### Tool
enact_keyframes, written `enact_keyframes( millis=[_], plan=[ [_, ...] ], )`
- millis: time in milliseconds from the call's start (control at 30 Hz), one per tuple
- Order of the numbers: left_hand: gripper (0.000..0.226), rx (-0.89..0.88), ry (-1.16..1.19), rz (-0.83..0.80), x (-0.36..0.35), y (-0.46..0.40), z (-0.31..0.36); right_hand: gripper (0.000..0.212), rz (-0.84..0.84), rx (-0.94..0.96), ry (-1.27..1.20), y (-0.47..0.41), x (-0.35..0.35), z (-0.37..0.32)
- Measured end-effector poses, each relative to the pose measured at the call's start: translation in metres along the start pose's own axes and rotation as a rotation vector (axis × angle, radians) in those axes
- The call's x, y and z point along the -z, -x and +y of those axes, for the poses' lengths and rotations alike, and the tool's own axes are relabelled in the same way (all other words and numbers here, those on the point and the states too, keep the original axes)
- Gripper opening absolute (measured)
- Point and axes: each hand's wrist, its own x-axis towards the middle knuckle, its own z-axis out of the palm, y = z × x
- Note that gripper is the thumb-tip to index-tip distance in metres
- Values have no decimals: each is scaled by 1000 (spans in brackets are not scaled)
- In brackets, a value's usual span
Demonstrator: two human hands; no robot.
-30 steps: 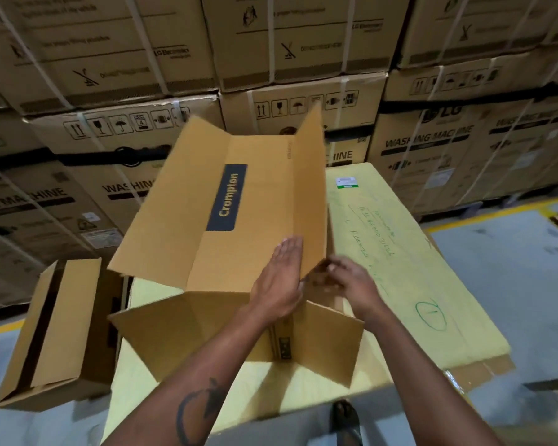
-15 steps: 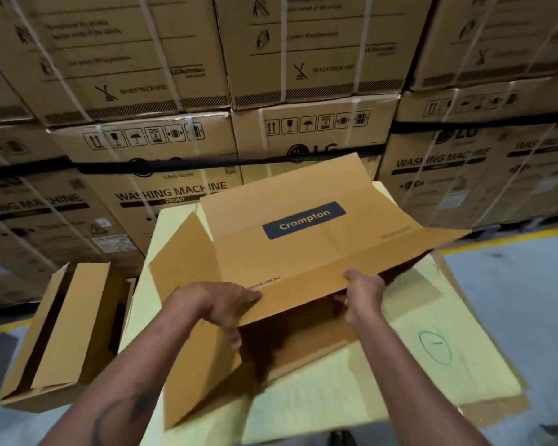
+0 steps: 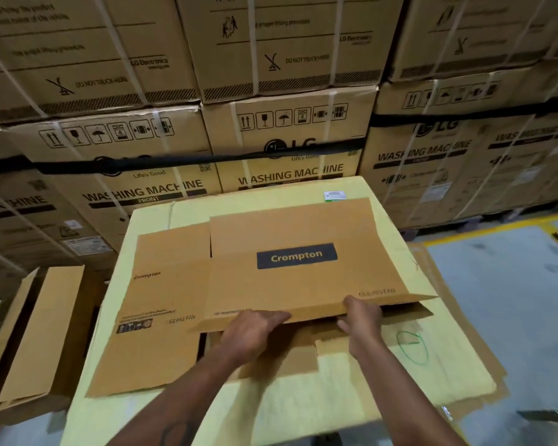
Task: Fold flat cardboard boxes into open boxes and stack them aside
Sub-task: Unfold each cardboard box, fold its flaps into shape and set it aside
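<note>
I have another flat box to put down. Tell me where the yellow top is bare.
Bare: the near strip of the yellow top under the forearms, and the right side by the green scribble. The Crompton box crowds the middle and left.

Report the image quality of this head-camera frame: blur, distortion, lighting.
Head view: wide-angle bending bows the stacked washing machine cartons toward the edges; their print is soft, while the Crompton box label reads clearly; lighting is dim and even, without glare; both hands, left hand and right hand, shade the flap beneath.
</note>
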Motion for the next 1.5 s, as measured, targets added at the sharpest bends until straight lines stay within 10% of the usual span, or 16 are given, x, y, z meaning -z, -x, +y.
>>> enact_keyframes(
  millis=[200, 433, 600, 767, 933, 1033, 1133, 1267, 1500],
  plan=[
    [62, -62, -17, 19, -6, -7, -20, 116, 320, 259, 764, -47, 24, 0],
    [63, -94, -235, -156, -16, -16, -36, 48, -124, 180, 1583, -67, 26, 3],
    [46, -166, -315, -38, -13, -34, -79, 54, -524, 441, 1756, -74, 6, 4],
    [24, 475, -100, 139, -38, -36, -45, 59, -916, 490, 1628, -75, -28, 26],
    [51, 1262, 687, 780, -80, -19, 3, 135, -1042, 502, 1924, -44, -26, 56],
    [29, 1585, 1194, 1060, -68, -20, 19, 110, -1104, 469, 1952, -11, -32, 74],
    [46, 1478, 1482, 1048, -64, -18, 12, 91, -1015, 424, 1875, 18, -45, 108],
    [28, 1176, 1085, 683, -75, -8, -24, 90, -1021, 476, 1801, 21, -55, 124],
    [28, 1003, 1343, 653, -48, 35, -48, 101, -1087, 497, 1694, 59, -62, 117]
  ],
)
